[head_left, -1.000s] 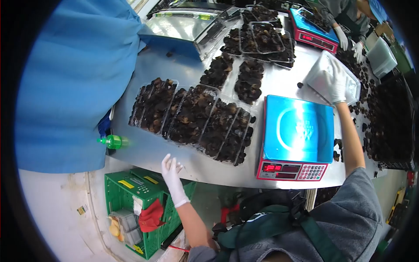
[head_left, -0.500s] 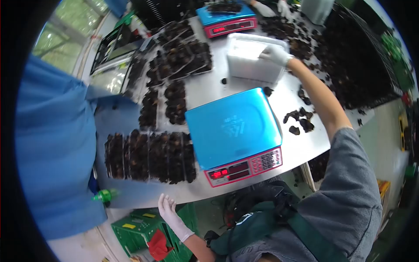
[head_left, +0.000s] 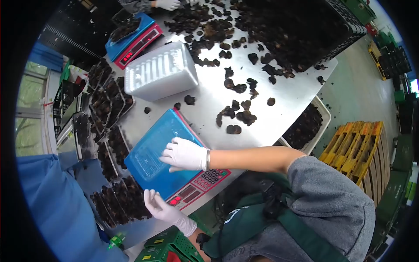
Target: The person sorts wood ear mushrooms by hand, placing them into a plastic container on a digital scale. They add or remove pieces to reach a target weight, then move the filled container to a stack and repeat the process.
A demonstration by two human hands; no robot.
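Observation:
My gloved right hand [head_left: 185, 155] is over the blue pan of a red-edged digital scale [head_left: 192, 192], its fingers bent around the edge of what looks like a clear plastic tray [head_left: 146, 163] lying on the pan. The tray's outline is faint against the blue. At the scale's near left corner is my gloved left hand [head_left: 163, 209], fingers loosely curved and apart, with nothing seen in it. Behind the scale stands a stack of clear trays [head_left: 161, 72]. Filled trays [head_left: 120, 203] of dark, curled pieces like wood ear mushrooms lie left of the scale.
Loose dark pieces [head_left: 235, 113] are scattered over the metal table [head_left: 262, 131]. A large black crate [head_left: 345, 32] of them stands at the back right. Across the table, another person's gloved hand [head_left: 168, 4] is near a second scale [head_left: 135, 41]. Yellow pallets [head_left: 353, 148] stand right.
My right hand has come from the tray stack to the scale pan, where a clear tray now seems to lie. My left hand has moved up to the scale's corner. The view has turned right.

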